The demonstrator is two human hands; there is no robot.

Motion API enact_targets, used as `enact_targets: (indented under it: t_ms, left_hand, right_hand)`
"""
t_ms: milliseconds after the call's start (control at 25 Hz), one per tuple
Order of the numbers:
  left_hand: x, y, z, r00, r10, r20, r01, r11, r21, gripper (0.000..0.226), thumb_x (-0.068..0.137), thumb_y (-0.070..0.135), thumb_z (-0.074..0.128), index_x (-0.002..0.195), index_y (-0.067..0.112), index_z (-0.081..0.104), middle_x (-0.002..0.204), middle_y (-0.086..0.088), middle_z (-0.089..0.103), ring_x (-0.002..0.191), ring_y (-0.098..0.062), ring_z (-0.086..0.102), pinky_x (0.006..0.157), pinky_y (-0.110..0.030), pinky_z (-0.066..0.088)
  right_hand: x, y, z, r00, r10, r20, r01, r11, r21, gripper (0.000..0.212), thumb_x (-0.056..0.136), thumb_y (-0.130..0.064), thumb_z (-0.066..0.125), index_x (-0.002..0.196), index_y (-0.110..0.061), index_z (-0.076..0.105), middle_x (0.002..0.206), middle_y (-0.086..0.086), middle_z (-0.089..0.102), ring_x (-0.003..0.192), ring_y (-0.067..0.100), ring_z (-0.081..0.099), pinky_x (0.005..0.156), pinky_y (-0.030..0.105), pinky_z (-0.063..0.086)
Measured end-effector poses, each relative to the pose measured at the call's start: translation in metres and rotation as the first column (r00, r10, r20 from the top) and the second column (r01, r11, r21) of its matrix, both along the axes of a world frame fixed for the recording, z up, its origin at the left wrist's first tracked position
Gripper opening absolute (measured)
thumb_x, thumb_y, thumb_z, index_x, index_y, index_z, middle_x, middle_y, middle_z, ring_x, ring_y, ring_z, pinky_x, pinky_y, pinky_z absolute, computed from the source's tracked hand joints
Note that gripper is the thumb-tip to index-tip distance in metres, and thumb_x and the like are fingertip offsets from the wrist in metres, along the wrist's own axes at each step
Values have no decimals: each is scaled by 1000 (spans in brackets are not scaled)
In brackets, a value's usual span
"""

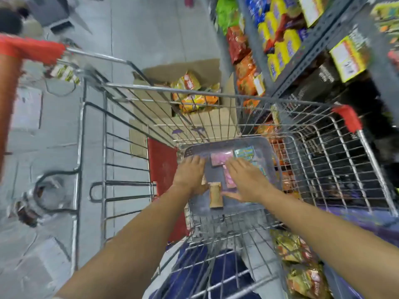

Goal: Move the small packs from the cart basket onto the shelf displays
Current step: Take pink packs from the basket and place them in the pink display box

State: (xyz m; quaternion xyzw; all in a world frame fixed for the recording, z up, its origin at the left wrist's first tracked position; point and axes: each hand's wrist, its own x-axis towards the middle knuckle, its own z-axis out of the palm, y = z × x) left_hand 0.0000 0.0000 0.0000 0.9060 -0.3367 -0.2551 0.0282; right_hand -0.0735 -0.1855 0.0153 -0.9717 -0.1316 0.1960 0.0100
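1. Both my hands are down in the cart (248, 98), over the grey tray (262, 145) that sits in its bottom.
2. Packs lie flat in the tray: a pink pack (221, 158) at the far middle, a second pink pack (228, 179) just under my right hand's fingers, a tan pack (216, 195) nearest me, and a green-blue pack (245, 152) at far right.
3. Left hand (190, 175): fingers spread flat, palm down at the tray's left edge, holding nothing that I can see.
4. Right hand (246, 181): open wide, fingers splayed, covering part of the second pink pack; no closed grip yet.
5. Key relation: the tan pack lies between the two hands, touching or nearly touching the right thumb, its long axis running near-to-far. Both hands are close; the right looks marginally nearer.
6. My judgement: the next grip should pinch across the tan pack's short sides, left to right.
7. Shelf (306, 55) is up at the right, well apart from the tray.
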Motion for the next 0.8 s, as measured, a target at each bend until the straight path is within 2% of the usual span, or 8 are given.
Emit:
enact_targets:
  t_ms: [80, 160, 240, 360, 480, 560, 640, 800]
  left_hand:
    - [5, -8, -28, 1000, 19, -16, -18, 998, 54, 92, 72, 53, 71, 136, 6, 26, 133, -16, 40, 124, -34, 37, 103, -43, 35]
    - [10, -10, -56, 1000, -25, 15, 24, 995, 96, 99, 73, 55, 68, 141, 3, 18, 139, -18, 37, 130, -34, 33, 109, -41, 29]
    - [12, -18, -81, 992, -117, 44, 109, 982, 154, 99, 76, 56, 64, 141, 0, 16, 144, -19, 33, 133, -33, 30, 112, -38, 23]
    - [12, -32, -114, 995, -102, -15, 103, 978, 181, 104, 71, 50, 73, 140, -5, 16, 147, -23, 29, 135, -34, 27, 114, -38, 20]
    - [16, -38, -136, 994, -74, -83, 89, 976, 197, 114, 62, 43, 82, 141, -3, 14, 147, -22, 27, 133, -36, 30, 109, -42, 29]
    - [23, -34, -146, 997, -67, -48, 76, 974, 211, 114, 57, 40, 85, 141, 4, 17, 147, -16, 28, 131, -35, 33, 106, -44, 34]
    - [26, -30, -150, 996, -92, -3, 91, 967, 236, 113, 55, 32, 87, 141, 8, 17, 147, -13, 28, 131, -36, 33, 106, -46, 35]
    - [23, -33, -154, 996, -86, 10, 82, 974, 210, 108, 50, 24, 88, 134, 10, 22, 137, -12, 36, 120, -35, 41, 98, -46, 44]
  right_hand:
    - [4, 1, -34, 993, 63, -101, -63, 998, 3, 92, 76, -63, 62, 133, 7, 43, 134, 25, 50, 125, 38, 46, 106, 45, 41]
    - [2, 5, -68, 980, 105, -170, -107, 994, -4, 82, 70, -54, 73, 121, 7, 55, 121, 25, 59, 113, 38, 55, 93, 41, 52]
    - [1, 17, -97, 973, 129, -189, -132, 991, -3, 69, 65, -52, 77, 105, 2, 63, 106, 20, 65, 98, 33, 62, 80, 33, 56]
    - [0, 32, -134, 954, 134, -268, -127, 991, 42, 60, 78, -44, 62, 116, 2, 52, 117, 23, 55, 108, 36, 51, 89, 43, 50]
    - [-11, 31, -157, 959, 141, -246, -137, 990, 37, 59, 73, -45, 59, 112, -2, 60, 110, 22, 63, 103, 38, 58, 85, 43, 53]
    - [-11, 24, -167, 968, 165, -190, -162, 986, 32, 78, 67, -62, 62, 116, 0, 61, 112, 21, 66, 103, 36, 62, 86, 41, 54]
    - [-7, 20, -174, 957, 193, -215, -187, 981, 44, 92, 66, -65, 63, 126, 4, 51, 123, 24, 59, 112, 38, 56, 94, 45, 49]
    - [6, 22, -175, 952, 213, -221, -174, 967, 184, 78, 65, -52, 68, 120, -1, 46, 114, 15, 53, 103, 32, 49, 90, 44, 44]
